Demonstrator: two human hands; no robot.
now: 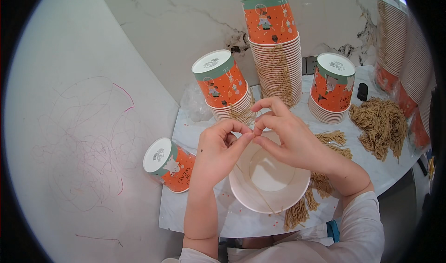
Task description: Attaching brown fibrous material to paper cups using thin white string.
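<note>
Two hands of mine meet fingertip to fingertip above the far side of an open white tub (237,186), which stands mouth up on the marbled table (204,219) in front of me. My left hand (220,142) is pinched, thumb against index finger, on a thin tan cord (258,192); the bit between the tips is very small. My right hand (290,140) comes in from the other side with index finger and thumb bent toward that same spot; I cannot tell whether it grips the cord or only steadies it. Below my hands, a length of the cord slants down across the inside of the tub toward its near rim. The tub itself lies right under my fingers, between my two forearms.

Just to the right of the tub, partly behind my right forearm, lie bundles of tan cords (296,213). Farther right sits a tangled heap of cord (380,126), with a small black object (363,91) just beyond it. Beyond my hands rises a tall stack of orange tubs (269,23), upside down, with cord strands hanging down its side. A shorter stack (223,84) stands to its left and another short stack (332,91) to its right. Left of my left forearm, an orange tub (173,165) stands apart, bottom up.
</note>
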